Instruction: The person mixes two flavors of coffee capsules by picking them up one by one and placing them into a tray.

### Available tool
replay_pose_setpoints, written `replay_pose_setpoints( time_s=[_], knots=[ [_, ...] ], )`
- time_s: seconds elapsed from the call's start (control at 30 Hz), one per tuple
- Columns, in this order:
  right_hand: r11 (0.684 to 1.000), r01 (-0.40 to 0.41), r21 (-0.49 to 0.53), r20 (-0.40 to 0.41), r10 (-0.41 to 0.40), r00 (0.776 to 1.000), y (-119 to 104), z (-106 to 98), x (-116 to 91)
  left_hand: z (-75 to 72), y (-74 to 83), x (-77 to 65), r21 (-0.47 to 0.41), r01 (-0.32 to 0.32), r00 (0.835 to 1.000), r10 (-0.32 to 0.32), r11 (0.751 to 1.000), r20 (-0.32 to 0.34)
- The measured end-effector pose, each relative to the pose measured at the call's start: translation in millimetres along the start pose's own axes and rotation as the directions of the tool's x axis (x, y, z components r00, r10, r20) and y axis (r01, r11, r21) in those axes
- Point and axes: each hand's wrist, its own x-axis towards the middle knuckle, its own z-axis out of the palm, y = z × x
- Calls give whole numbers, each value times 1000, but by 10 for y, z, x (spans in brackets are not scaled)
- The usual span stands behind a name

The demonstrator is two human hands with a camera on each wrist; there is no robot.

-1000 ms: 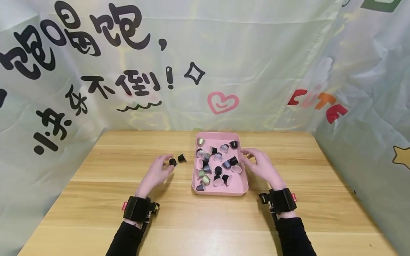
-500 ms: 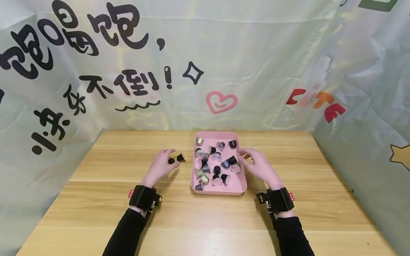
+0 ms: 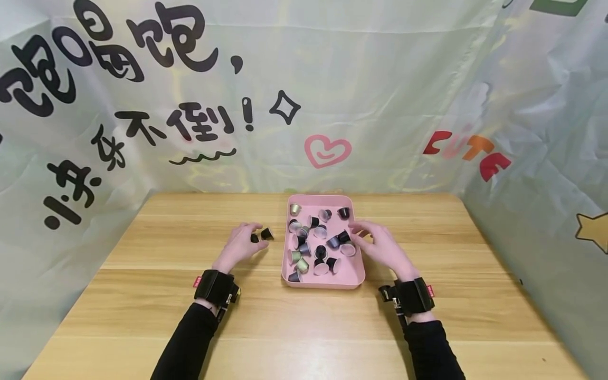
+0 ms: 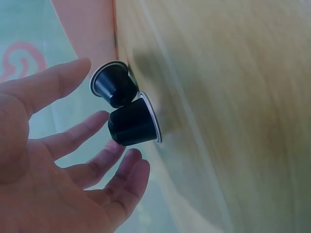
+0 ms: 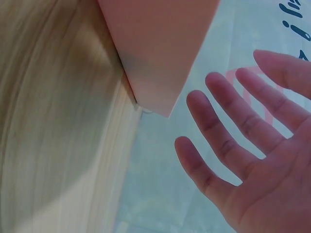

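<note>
Two black coffee capsules with silvery rims lie together on the table, left of the pink tray (image 3: 349, 273). In the left wrist view, one capsule (image 4: 116, 83) is farther off near the thumb tip, and the other capsule (image 4: 132, 124) is by the fingertips. My left hand (image 3: 239, 245) is around them with thumb and fingers spread; whether a fingertip touches the nearer capsule I cannot tell. My right hand (image 3: 383, 248) is beside the tray's right wall, its fingers loosely extended with nothing in them. Many black, green, blue-grey and pale-lidded capsules (image 3: 302, 265) lie scattered in the tray.
The tray stands near the back of the wooden table (image 3: 294, 332). A printed cloth backdrop (image 3: 380, 95) hangs behind and to both sides. Black cameras are strapped to both wrists, the left strap (image 3: 215, 287) and the right strap (image 3: 414, 295).
My left hand has moved slightly right and forward around the two black capsules, partly covering the left one. My right hand has hardly moved beside the tray; the view shifted a little.
</note>
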Motion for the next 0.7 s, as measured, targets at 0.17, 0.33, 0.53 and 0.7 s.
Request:
replay_pose_setpoints(
  time_s=[0.17, 0.33, 0.53, 0.7],
  knots=[
    [1000, 5, 1, 41, -5, 999, -8, 6, -4, 9, -8, 22, -18, -3, 1000, 3, 1000, 4],
    [1000, 6, 11, 55, -6, 998, 0, 9, -7, 19, -60, 37, -43, 3, 1000, -2, 999, 31],
    [1000, 17, 15, 80, -18, 997, 18, 10, -3, 19, -107, 40, -51, -3, 999, 5, 999, 39],
    [999, 30, 11, 84, -31, 996, 15, -1, -5, 25, -100, 36, -54, 3, 999, -1, 999, 45]
  ],
)
